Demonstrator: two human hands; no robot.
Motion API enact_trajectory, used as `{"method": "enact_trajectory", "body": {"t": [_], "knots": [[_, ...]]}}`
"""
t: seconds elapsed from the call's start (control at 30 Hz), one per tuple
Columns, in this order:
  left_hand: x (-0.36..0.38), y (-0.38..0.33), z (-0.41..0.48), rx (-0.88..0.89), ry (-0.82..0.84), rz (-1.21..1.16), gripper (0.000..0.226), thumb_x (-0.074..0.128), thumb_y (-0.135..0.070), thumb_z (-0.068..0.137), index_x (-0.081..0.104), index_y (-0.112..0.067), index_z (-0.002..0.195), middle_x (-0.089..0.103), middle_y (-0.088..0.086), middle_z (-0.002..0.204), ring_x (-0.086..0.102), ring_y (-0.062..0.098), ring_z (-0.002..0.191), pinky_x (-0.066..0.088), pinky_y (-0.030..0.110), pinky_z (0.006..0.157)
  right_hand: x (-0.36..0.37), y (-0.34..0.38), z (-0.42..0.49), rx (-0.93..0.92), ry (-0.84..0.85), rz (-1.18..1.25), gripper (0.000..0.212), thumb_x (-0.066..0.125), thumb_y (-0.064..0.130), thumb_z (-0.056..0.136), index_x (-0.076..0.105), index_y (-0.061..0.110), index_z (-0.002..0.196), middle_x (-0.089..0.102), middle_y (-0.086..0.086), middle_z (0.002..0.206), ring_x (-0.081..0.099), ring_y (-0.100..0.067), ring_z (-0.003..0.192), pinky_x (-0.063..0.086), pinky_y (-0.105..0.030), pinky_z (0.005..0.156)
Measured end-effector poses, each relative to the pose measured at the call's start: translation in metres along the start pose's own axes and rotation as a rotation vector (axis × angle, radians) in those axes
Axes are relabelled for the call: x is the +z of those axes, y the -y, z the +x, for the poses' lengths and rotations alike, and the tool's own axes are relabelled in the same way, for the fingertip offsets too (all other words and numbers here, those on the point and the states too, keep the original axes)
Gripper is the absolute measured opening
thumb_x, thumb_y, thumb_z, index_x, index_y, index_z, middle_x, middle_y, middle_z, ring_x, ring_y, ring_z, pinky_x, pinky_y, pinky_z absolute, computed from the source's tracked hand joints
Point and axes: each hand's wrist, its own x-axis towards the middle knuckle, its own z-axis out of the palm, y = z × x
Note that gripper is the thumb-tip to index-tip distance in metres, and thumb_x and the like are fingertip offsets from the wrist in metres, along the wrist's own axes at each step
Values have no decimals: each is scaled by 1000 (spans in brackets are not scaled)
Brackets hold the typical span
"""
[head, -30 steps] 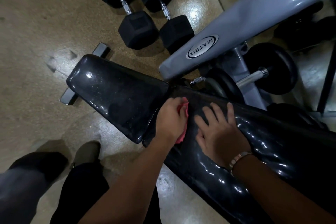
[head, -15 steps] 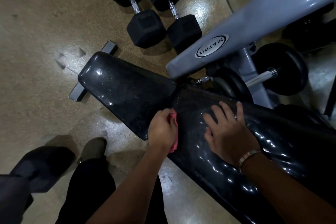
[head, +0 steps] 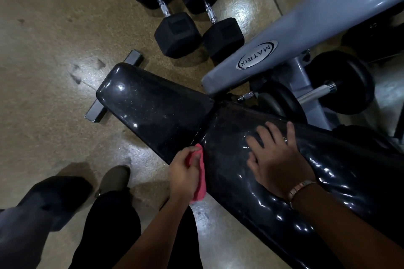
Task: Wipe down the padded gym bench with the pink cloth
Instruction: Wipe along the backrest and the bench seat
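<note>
Your left hand (head: 185, 172) grips the pink cloth (head: 199, 178) against the gym bench (head: 229, 159) edge, mid-wipe; your right hand (head: 277, 157) rests flat, fingers spread; next, sweep across the unwiped pad

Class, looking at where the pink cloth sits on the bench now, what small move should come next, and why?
Probably sweep the pink cloth, gripped in the left hand, back up across the back pad: it sits at the pad's near edge by the seam, while the right hand lies flat on the pad.

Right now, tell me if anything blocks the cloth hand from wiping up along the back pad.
Yes: the right hand lies flat on the back pad, directly ahead of the left hand holding the pink cloth.
</note>
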Motion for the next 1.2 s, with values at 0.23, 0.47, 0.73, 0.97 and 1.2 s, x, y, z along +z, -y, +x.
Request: {"method": "enact_trajectory", "body": {"t": [0.23,0.47,0.73,0.97,1.2], "knots": [[-12,6,5,-8,-16,49,18,67,-22,96,75,-34,106,73,-16,102,67,0,98,53,27,94,-1,0,-1,4,8,14,37,42,33,93,61,15,119,61,-17,126,56,-42,127,29,-74,112],[-16,22,-16,-43,-111,94,19,65,-23,98,74,-32,112,75,-14,105,69,7,102,48,19,86,-1,0,0,9,-3,25,35,40,34,95,61,16,116,61,-16,126,55,-41,127,29,-74,113],[-8,-4,-10,-44,-63,104,20,64,-24,99,74,-33,114,72,-26,101,65,-8,99,41,1,83,3,0,2,20,-2,30,38,42,35,93,63,16,118,61,-17,126,55,-42,127,28,-74,114],[-9,-18,6,-28,-27,250,16,63,-31,98,73,-38,108,72,-22,90,68,-2,88,52,19,78,7,-1,1,22,-28,62,37,44,36,93,64,17,117,60,-16,126,54,-42,128,25,-75,115],[1,-28,15,15,18,218,18,61,-29,100,71,-35,114,74,-17,98,70,5,96,54,24,85,8,0,2,16,-50,78,33,46,35,92,62,18,115,60,-14,125,53,-42,128,23,-75,116]]}}
